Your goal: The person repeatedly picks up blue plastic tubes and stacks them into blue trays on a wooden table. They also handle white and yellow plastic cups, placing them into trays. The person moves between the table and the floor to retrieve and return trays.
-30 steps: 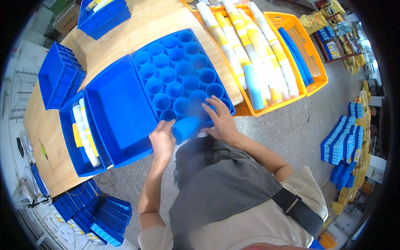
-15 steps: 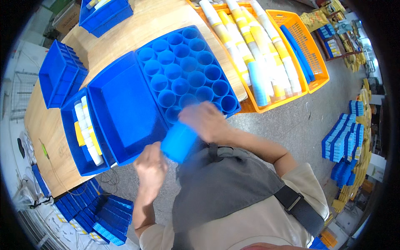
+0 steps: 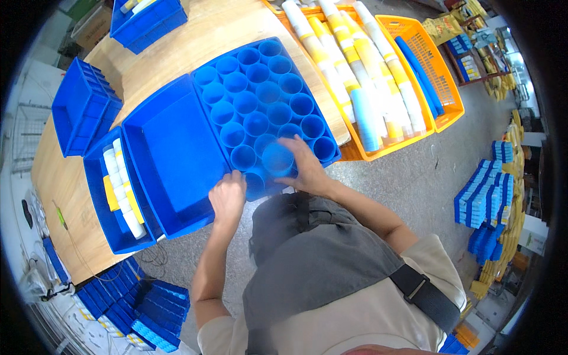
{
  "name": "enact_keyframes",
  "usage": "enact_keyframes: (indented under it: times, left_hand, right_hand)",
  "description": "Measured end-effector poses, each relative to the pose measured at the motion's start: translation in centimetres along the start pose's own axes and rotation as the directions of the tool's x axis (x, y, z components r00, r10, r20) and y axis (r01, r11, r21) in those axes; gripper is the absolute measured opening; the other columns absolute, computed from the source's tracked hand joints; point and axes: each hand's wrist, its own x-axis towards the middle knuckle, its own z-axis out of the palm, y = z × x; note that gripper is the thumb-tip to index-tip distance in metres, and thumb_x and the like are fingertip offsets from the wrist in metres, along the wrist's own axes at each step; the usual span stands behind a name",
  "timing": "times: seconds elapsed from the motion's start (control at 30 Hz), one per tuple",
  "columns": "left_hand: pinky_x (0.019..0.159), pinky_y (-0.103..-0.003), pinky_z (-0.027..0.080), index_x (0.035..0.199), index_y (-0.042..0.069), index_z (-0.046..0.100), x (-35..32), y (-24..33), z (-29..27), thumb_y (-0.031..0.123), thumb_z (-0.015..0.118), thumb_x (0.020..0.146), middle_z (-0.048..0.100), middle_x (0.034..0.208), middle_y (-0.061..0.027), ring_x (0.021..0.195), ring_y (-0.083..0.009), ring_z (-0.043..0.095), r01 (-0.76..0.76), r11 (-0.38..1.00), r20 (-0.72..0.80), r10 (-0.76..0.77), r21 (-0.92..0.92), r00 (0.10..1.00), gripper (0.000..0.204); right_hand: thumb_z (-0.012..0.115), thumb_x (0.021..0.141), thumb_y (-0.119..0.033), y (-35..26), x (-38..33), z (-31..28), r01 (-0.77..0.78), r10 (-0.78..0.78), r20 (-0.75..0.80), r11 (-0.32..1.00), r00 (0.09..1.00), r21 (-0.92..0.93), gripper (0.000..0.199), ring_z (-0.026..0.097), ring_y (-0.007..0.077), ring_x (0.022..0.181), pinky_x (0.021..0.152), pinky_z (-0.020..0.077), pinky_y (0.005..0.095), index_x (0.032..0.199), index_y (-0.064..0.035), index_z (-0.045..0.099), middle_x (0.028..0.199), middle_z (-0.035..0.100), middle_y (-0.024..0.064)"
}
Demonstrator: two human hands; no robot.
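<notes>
Rows of open-topped blue plastic cups (image 3: 257, 124) stand upright in a blue crate (image 3: 200, 94) in front of me. Over the crate's near side, my right hand (image 3: 309, 168) curls its fingers and thumb around one blue cup (image 3: 277, 161), which is blurred. At the crate's near left corner is my left hand (image 3: 228, 198), with its fingers bent in; whether they pinch the rim or anything else is hidden. Close beside those fingers another blue cup (image 3: 254, 185) sits in the corner.
Left of the cups lie a shallow blue bin (image 3: 174, 148) and a narrower bin (image 3: 106, 219) with white and yellow rolls. A yellow crate (image 3: 378, 155) of long white-and-yellow cup stacks stands to the right. Another blue bin (image 3: 83, 118) rests on the wooden table (image 3: 219, 26).
The blue cup went from between my hands, over my lap, up to the crate's near side in my right hand. My left hand let go of it and moved up to the crate corner.
</notes>
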Motion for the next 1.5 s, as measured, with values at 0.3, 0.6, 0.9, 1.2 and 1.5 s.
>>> enact_keyframes:
  times: [0.3,0.6,0.9,1.2,1.5]
  left_hand:
    - [0.062,-0.03,0.053,0.102,-0.002,0.069,-8.0,-0.2,-0.6,0.013,0.063,0.097,0.071,0.08,-0.0085,0.068,-0.0158,0.067,0.635,0.409,0.609,-0.212,-0.655,0.764,0.018]
    - [0.098,-0.042,0.053,0.131,0.009,0.058,-3.3,12.4,13.0,0.029,0.073,0.096,0.067,0.125,-0.0088,0.113,-0.0236,0.065,0.174,-0.669,0.595,-0.475,-0.723,0.648,0.044]
    - [0.08,-0.045,0.054,0.08,-0.007,0.07,-2.5,17.9,9.2,0.025,0.07,0.081,0.071,0.081,-0.0243,0.084,-0.0376,0.072,0.38,-0.287,0.397,-0.883,-0.879,0.252,0.032]
    - [0.086,-0.038,0.054,0.107,-0.001,0.065,-16.1,20.0,1.8,0.015,0.066,0.088,0.07,0.094,-0.0119,0.091,-0.0218,0.068,-0.102,-0.17,0.132,-0.943,-0.98,0.305,0.024]
    - [0.075,-0.042,0.058,0.095,-0.003,0.068,-46.0,26.2,14.0,0.015,0.069,0.083,0.071,0.089,-0.0149,0.08,-0.0248,0.069,-0.724,-0.115,0.491,-0.805,-0.68,-0.332,0.021]
  right_hand:
    - [0.077,0.079,-0.045,-0.7,0.8,1.1,0.508,-0.431,0.303,0.822,0.85,-0.257,0.083,0.03,0.0288,0.152,0.123,0.019,0.0576,0.149,-0.012,0.049,0.161,0.039,0.0097]
    - [0.063,0.098,-0.024,8.8,6.3,-4.4,0.044,-0.201,-0.293,0.885,0.935,-0.464,0.064,0.04,0.0461,0.14,0.119,0.0297,0.0477,0.147,0.0094,0.04,0.149,0.044,0.0314]
    - [0.058,0.086,-0.011,22.8,3.9,-6.7,-0.306,0.402,-0.048,0.764,0.914,0.568,0.045,0.063,0.0286,0.094,0.083,0.0531,0.0399,0.125,0.013,0.058,0.115,0.066,0.0194]
    - [0.063,0.098,-0.028,-0.3,-1.9,-8.1,-0.117,0.175,-0.073,0.863,0.982,0.491,0.057,0.063,0.0362,0.107,0.093,0.0526,0.0461,0.138,0.0101,0.05,0.134,0.058,0.0254]
    - [0.042,0.109,-0.044,-13.8,-17.8,13.7,0.223,-0.561,0.73,0.827,0.391,0.516,0.068,0.038,0.0393,0.144,0.117,0.0334,0.0401,0.157,0.0037,0.028,0.158,0.034,0.0296]
